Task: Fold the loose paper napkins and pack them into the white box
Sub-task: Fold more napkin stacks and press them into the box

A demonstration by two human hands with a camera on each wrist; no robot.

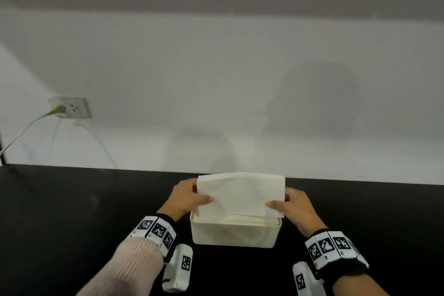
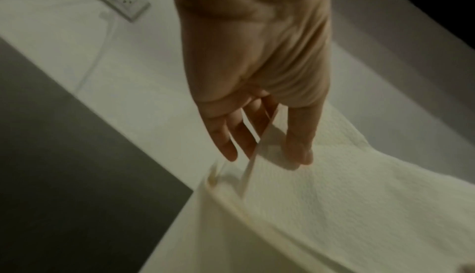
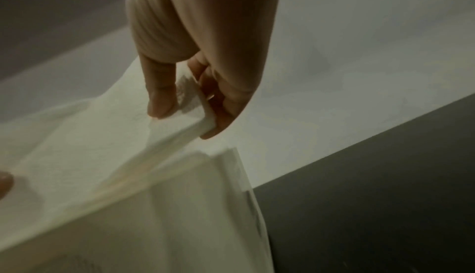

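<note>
A folded white paper napkin (image 1: 240,193) is held flat just above the white box (image 1: 234,234), which stands on the black table near its far edge. My left hand (image 1: 189,196) pinches the napkin's left edge, thumb on top and fingers behind. My right hand (image 1: 292,204) pinches its right edge the same way. The left wrist view shows the thumb and fingers (image 2: 299,147) either side of the napkin (image 2: 359,186) over the box rim (image 2: 231,200). From the right wrist, the folded edge (image 3: 203,115) sits between thumb and fingers. Other napkins lie inside the box, mostly hidden.
A white wall rises right behind the black table (image 1: 72,211). A wall socket (image 1: 70,107) with a plugged cable (image 1: 21,133) is at the far left.
</note>
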